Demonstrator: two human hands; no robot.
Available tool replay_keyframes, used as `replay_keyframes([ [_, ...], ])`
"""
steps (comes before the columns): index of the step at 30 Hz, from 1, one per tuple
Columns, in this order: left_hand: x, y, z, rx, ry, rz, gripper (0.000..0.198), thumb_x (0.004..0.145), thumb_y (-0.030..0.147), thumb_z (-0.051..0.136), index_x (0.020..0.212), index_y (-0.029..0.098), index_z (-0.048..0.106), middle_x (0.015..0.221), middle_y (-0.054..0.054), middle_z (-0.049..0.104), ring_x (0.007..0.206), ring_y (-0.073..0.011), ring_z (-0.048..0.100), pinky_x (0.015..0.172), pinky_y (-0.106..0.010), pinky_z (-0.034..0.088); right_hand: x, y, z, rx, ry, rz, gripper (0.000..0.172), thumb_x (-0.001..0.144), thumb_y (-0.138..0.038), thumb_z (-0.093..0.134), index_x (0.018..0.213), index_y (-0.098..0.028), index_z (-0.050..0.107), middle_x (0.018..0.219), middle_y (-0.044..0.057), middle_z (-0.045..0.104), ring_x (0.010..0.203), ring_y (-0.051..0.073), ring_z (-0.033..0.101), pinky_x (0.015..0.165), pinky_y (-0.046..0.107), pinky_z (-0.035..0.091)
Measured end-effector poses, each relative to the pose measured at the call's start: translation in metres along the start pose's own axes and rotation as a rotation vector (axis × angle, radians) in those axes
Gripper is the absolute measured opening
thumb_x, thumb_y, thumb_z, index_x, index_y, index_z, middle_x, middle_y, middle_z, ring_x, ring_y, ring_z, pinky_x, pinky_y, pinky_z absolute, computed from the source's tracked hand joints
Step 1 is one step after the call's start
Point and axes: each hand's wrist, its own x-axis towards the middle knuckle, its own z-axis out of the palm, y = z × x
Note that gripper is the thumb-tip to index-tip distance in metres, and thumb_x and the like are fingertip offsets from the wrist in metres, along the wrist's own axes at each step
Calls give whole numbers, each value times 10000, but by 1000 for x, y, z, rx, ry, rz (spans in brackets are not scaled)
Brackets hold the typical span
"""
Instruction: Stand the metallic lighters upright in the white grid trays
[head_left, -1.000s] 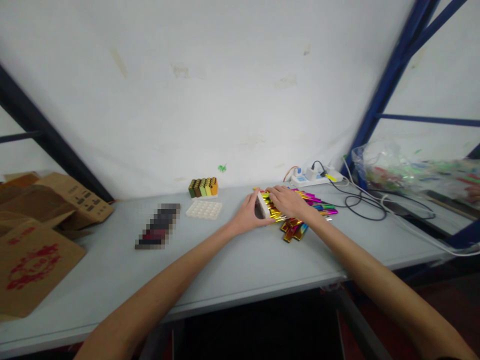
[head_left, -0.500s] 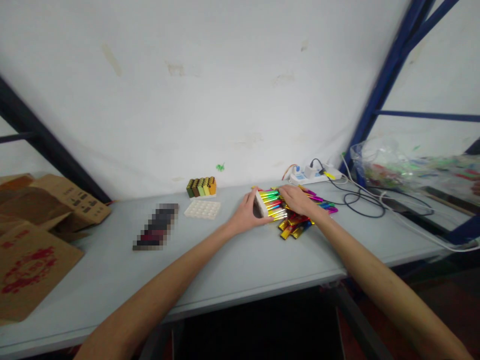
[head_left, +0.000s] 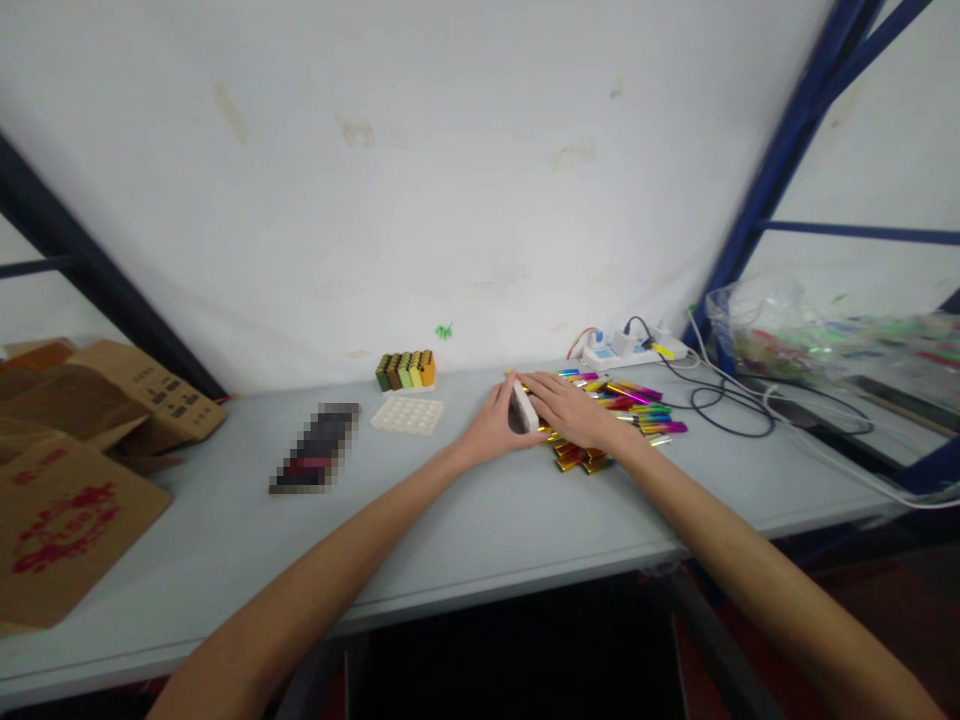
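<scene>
My left hand (head_left: 493,428) is closed round the edges of a white tray (head_left: 524,405), which stands tipped on its side. My right hand (head_left: 564,406) lies flat, fingers stretched out, over the shiny lighters at the tray's right face and hides most of them. Under and beyond it is a loose pile of metallic lighters (head_left: 637,392) in gold, purple, green, red and silver. A second white tray (head_left: 407,416) with rows of round hollows rests flat left of my hands. Behind it, a block of green, brown and orange lighters (head_left: 406,371) stands upright.
A blurred-out dark flat object (head_left: 316,447) lies on the grey table (head_left: 450,545). Brown cardboard boxes (head_left: 82,490) occupy the left end. At the back right are a white power strip (head_left: 637,347) and black cables (head_left: 731,412). Clear plastic bags (head_left: 795,325) lie behind the blue frame (head_left: 757,205).
My right hand has moved left and flattened over the lighters at the tray, covering those that showed before. My left hand keeps its hold. The view has shifted slightly.
</scene>
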Motion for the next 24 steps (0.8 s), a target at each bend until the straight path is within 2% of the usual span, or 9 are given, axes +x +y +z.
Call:
replay_keyframes([
  [3, -1, 3, -2, -30, -5, -9, 1228, 695, 543, 853, 1632, 179, 148, 1577, -214, 368, 1492, -376, 356, 1234, -517, 323, -1, 6, 2, -13, 36, -9, 521, 1096, -319, 238, 1494, -66, 459, 1503, 206, 532, 1383, 293, 495, 1170, 534, 397],
  [8, -2, 4, -3, -51, -3, 9, 1210, 702, 530, 856, 1633, 219, 148, 1558, -196, 387, 1469, -378, 383, 1205, -540, 369, -11, 22, 2, -39, 49, -39, 460, 1080, -277, 269, 1349, -88, 590, 1410, 214, 599, 1320, 319, 540, 1130, 545, 433],
  [12, -2, 4, -3, -46, -13, 4, 1215, 705, 532, 857, 1632, 208, 142, 1546, -203, 392, 1451, -367, 408, 1203, -533, 372, -18, 35, -6, -23, 29, 78, 443, 1073, -266, 280, 1336, -118, 604, 1366, 195, 637, 1271, 310, 585, 1096, 526, 462],
  [16, -2, 3, -3, -46, -13, -7, 1210, 706, 542, 856, 1631, 222, 146, 1550, -197, 388, 1449, -369, 411, 1206, -531, 368, -18, 37, -13, -22, 19, 195, 463, 1083, -285, 264, 1357, -110, 594, 1321, 187, 668, 1213, 289, 631, 1075, 485, 480],
  [20, -2, 3, -3, -42, -9, -6, 1209, 707, 552, 847, 1631, 206, 149, 1555, -204, 384, 1457, -370, 402, 1209, -526, 365, -13, 25, -8, -87, 9, 123, 480, 1087, -283, 255, 1375, -107, 595, 1406, 199, 617, 1289, 315, 585, 1098, 518, 462],
  [22, -2, 3, -3, -34, -8, 7, 1200, 715, 546, 840, 1631, 198, 147, 1568, -209, 370, 1472, -369, 384, 1211, -523, 362, -9, 16, -3, -117, -3, 75, 477, 1087, -283, 261, 1371, -114, 605, 1454, 195, 581, 1369, 331, 520, 1127, 536, 436],
  [24, -2, 2, -3, -26, -8, 18, 1192, 723, 545, 834, 1631, 196, 144, 1585, -212, 351, 1491, -372, 356, 1218, -527, 349, -5, 9, 1, -117, 30, 87, 472, 1089, -308, 284, 1426, -141, 569, 1522, 175, 522, 1455, 324, 428, 1174, 538, 391],
])
